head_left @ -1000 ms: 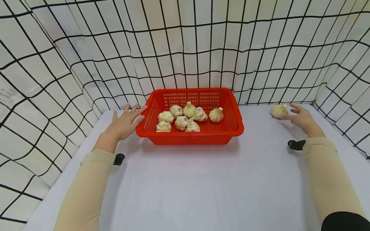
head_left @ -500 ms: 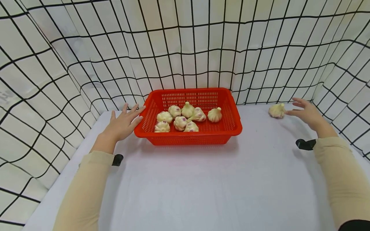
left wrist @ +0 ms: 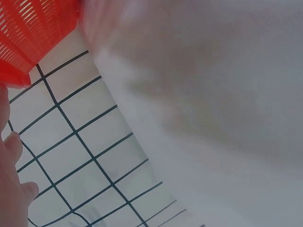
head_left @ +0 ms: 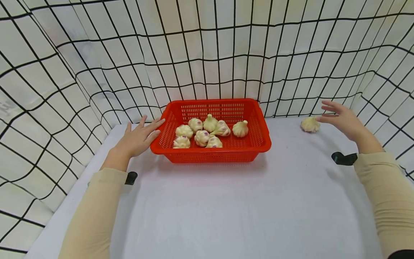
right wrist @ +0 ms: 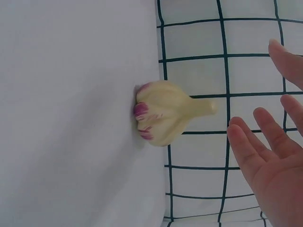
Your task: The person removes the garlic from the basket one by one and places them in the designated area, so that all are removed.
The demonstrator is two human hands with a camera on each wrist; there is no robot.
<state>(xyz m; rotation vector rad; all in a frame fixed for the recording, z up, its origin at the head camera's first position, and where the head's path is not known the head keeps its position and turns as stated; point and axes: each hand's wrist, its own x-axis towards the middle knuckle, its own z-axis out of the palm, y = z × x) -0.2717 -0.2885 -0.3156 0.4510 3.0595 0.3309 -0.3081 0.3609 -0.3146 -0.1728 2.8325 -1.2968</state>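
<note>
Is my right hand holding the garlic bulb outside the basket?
No, the right wrist view shows the garlic bulb apart from your right hand.

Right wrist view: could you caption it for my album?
A right hand hovers near a garlic bulb on a white table, dark grid behind.

A smooth white tabletop (head_left: 210, 208) spreads beneath and between the left hand (head_left: 134, 140) and right hand (head_left: 349, 124). Beyond both rises a white back wall (head_left: 226, 41), crossed by black grid lines (head_left: 251, 25); similarly lined side walls (head_left: 388, 102) stand outward of each hand.
</note>
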